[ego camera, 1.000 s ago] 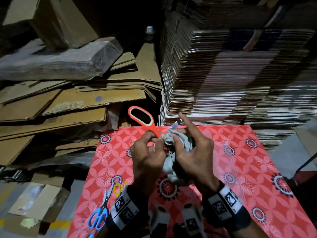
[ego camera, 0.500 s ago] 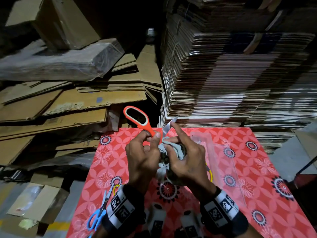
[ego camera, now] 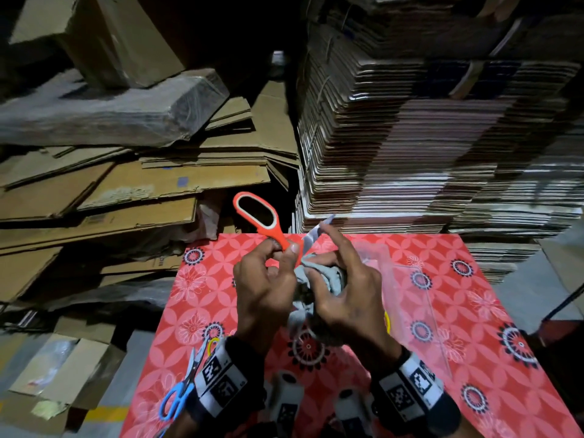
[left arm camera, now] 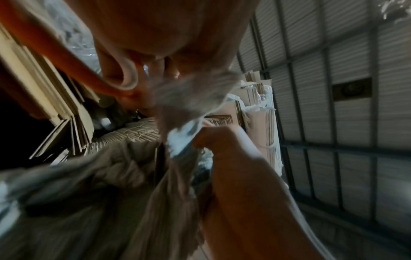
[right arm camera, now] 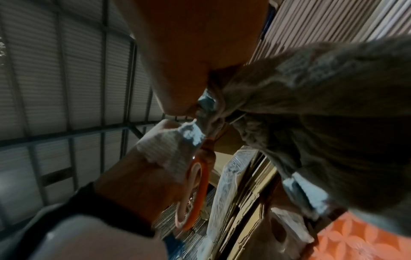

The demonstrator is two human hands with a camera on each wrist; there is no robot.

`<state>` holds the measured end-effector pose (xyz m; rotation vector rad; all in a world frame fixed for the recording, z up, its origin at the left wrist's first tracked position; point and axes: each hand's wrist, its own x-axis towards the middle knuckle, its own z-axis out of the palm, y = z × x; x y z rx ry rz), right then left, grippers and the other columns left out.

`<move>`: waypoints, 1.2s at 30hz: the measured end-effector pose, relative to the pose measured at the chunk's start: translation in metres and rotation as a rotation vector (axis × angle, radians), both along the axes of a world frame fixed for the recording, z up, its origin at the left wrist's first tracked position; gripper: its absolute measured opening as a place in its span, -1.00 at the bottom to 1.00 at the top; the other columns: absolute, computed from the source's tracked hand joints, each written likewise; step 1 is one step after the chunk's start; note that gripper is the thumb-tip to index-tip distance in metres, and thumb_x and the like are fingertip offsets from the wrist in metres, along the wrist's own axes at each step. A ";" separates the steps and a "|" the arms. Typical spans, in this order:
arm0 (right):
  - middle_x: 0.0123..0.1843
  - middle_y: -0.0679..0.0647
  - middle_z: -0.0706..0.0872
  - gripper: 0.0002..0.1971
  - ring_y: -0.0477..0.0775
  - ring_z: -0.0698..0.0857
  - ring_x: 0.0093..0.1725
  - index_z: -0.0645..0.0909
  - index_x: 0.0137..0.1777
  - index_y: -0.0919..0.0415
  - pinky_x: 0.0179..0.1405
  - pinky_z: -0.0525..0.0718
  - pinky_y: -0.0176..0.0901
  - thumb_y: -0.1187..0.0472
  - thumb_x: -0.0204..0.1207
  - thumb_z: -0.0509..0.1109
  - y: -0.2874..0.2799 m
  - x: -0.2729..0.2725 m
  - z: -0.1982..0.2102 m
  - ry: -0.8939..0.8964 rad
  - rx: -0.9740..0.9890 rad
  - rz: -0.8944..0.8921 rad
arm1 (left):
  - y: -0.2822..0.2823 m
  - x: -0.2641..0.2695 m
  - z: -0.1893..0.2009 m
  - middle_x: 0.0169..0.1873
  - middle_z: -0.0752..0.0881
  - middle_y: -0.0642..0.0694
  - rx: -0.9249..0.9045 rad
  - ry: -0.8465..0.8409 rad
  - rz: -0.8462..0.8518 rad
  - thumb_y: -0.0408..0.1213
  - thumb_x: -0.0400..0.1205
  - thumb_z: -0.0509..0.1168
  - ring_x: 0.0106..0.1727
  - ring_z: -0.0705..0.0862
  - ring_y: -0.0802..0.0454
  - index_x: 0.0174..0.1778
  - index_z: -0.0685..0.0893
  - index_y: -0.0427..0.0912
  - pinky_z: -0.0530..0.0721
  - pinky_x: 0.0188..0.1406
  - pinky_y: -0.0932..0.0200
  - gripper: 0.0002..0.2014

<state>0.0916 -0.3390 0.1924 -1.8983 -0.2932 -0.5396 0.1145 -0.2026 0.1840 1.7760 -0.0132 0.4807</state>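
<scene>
orange scissors (ego camera: 277, 236) are held above the middle of the counter (ego camera: 202, 305), handle loop toward the far edge. a crumpled grey cloth (ego camera: 335, 276) hides most of the steel blade. left grip (ego camera: 268, 286) pinches the handle stem. right grip (ego camera: 344, 295) is curled round the cloth, forefinger out along the blade. blue scissors (ego camera: 195, 361) lie near the near-left corner. cardboard stacks (ego camera: 410, 153) stand past the far edge.

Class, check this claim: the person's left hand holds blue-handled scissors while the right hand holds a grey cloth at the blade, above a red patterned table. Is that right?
Not quite. The left hand holds orange-handled scissors. The right hand does hold the grey cloth at the blade, above the red patterned table. The head view shows this. The blue-handled scissors lie on the table.
</scene>
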 end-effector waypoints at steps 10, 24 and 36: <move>-0.14 -0.12 0.84 -0.39 -0.07 0.86 -0.04 0.56 0.53 0.09 0.06 0.77 -0.16 0.43 0.51 0.61 -0.008 0.009 0.021 -0.176 0.109 -0.125 | -0.006 -0.003 0.004 -0.52 0.55 -0.26 -0.117 -0.013 -0.062 -0.06 0.73 0.38 -0.62 0.47 -0.29 -0.27 0.62 -0.20 0.50 -0.68 -0.23 -0.67; -0.06 0.02 0.88 -0.93 0.05 0.85 -0.03 0.86 -0.01 0.18 0.02 0.77 0.01 0.25 0.55 0.66 -0.049 0.035 0.039 -0.215 0.209 -0.195 | -0.007 -0.002 0.007 -0.55 0.54 -0.10 -0.257 0.075 -0.096 -0.27 0.79 0.37 -0.65 0.51 -0.05 -0.31 0.55 -0.26 0.42 -0.61 0.13 -0.66; -0.07 -0.01 0.86 -0.78 -0.22 0.77 -0.08 0.89 0.01 0.20 -0.03 0.64 -0.41 0.49 0.47 0.62 -0.024 0.027 0.011 -0.282 -0.205 -0.059 | 0.002 -0.004 0.004 -0.44 0.62 -0.28 0.022 0.005 -0.061 0.04 0.66 0.34 -0.43 0.52 -0.02 -0.31 0.62 -0.24 0.60 -0.39 -0.19 -0.59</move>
